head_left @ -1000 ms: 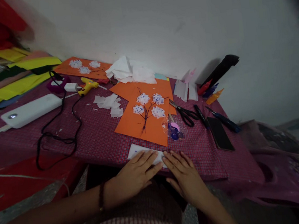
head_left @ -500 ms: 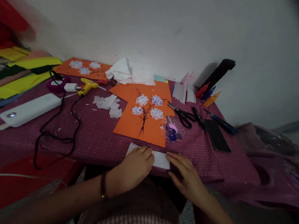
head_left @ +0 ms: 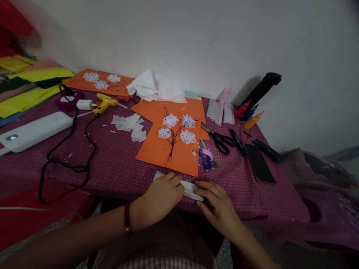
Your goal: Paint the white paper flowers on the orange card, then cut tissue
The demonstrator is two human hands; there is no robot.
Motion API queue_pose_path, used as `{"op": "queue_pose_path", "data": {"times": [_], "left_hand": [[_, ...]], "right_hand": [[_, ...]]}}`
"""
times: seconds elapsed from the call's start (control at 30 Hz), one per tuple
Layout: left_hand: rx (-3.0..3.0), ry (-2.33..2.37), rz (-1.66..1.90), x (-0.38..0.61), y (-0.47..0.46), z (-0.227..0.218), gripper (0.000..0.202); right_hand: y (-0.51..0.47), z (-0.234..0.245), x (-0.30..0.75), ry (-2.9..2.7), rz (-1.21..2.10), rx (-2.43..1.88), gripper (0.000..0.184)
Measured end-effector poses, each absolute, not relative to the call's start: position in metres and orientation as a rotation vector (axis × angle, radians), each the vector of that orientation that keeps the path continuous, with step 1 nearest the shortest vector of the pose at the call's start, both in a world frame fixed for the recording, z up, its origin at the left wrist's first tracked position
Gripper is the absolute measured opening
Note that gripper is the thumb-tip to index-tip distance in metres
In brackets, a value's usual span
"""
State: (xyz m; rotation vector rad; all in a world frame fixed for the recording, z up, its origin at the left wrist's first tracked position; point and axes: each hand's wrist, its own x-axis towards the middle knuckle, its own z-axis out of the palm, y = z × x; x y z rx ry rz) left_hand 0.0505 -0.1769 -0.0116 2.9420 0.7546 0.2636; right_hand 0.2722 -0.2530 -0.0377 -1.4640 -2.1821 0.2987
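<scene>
A small folded white paper [head_left: 189,188] lies at the near edge of the checked purple tablecloth [head_left: 118,162]. My left hand [head_left: 160,196] rests on its left part with fingers curled over it. My right hand [head_left: 217,205] pinches its right end. Just beyond the paper lies an orange sheet [head_left: 175,137] with a drawn dark branch and white paper flowers.
Scissors [head_left: 218,139], markers, a dark phone [head_left: 259,162] and a small packet of blue and pink bits [head_left: 206,157] lie to the right. White paper scraps [head_left: 130,124], a yellow glue gun [head_left: 105,103], a black cord and a white power bank [head_left: 33,132] are left. A wall stands behind.
Both hands went from lying flat on the white paper to curling and pinching it. The paper now looks narrower and creased between them.
</scene>
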Motion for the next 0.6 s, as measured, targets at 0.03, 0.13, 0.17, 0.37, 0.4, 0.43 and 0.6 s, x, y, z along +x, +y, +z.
{"op": "queue_pose_path", "data": {"times": [0.03,0.13,0.17,0.37,0.4,0.43,0.6], "left_hand": [[2.908,0.78,0.264,0.051,-0.175,-0.008,0.015],[2.82,0.818,0.259,0.051,-0.171,-0.001,0.02],[2.797,0.818,0.269,0.051,-0.17,0.0,0.022],[2.647,0.801,0.375,0.049,-0.173,-0.001,0.034],[2.643,0.786,0.393,0.049,-0.174,0.0,0.038],[2.648,0.778,0.417,0.049,-0.174,0.002,0.04],[2.58,0.849,0.601,0.055,-0.157,0.018,0.014]], "right_hand": [[-0.252,-0.037,0.272,-2.168,0.302,-1.46,0.023],[-0.247,-0.035,0.27,-2.13,0.314,-1.45,0.021],[-0.245,-0.034,0.269,-2.114,0.318,-1.445,0.019],[-0.236,-0.027,0.266,-1.949,0.493,-1.408,0.01],[-0.234,-0.024,0.264,-1.925,0.521,-1.396,0.01],[-0.231,-0.019,0.263,-1.904,0.539,-1.383,0.01],[-0.212,0.019,0.255,-1.838,0.561,-1.312,0.014]]}}
